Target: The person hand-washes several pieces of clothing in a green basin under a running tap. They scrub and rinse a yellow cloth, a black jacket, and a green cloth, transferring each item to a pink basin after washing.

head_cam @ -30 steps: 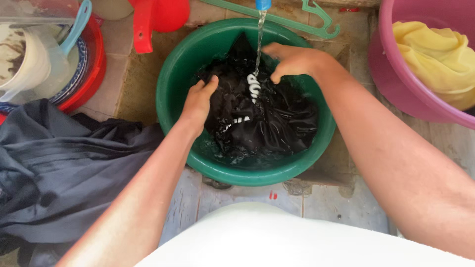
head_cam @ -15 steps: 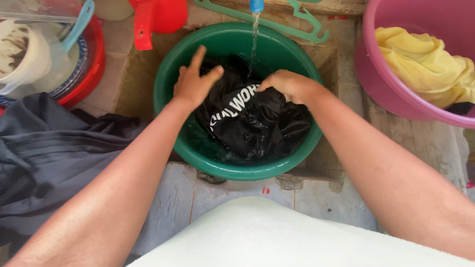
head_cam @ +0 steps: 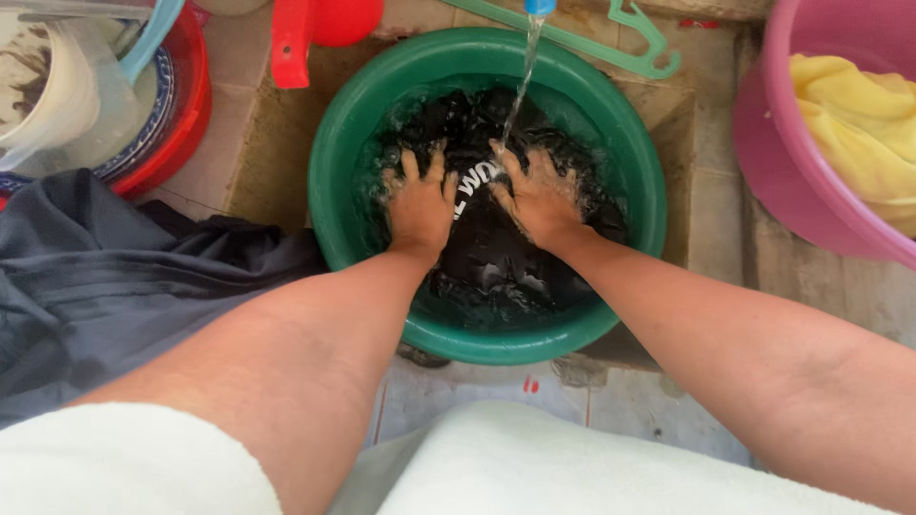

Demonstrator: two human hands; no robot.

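Observation:
A green basin (head_cam: pixel 630 143) sits on the tiled floor, filled with water and a black garment (head_cam: pixel 496 267) with white print. My left hand (head_cam: pixel 420 205) lies flat on the garment with fingers spread, pressing it under the water. My right hand (head_cam: pixel 539 195) does the same just to its right, fingers spread. A thin stream of water (head_cam: pixel 520 81) falls from a blue tap (head_cam: pixel 539 8) onto the cloth between my hands.
A dark grey garment (head_cam: pixel 105 277) lies heaped on the left. A red basin (head_cam: pixel 181 124) with dishes stands at the top left, a red scoop (head_cam: pixel 315 24) beside it. A pink basin (head_cam: pixel 801 181) holds yellow cloth (head_cam: pixel 859 124). A green hanger (head_cam: pixel 620 48) lies behind.
Both hands have come down from gripping and lifting the black garment to pressing it flat under the water, fingers spread. The view has shifted slightly.

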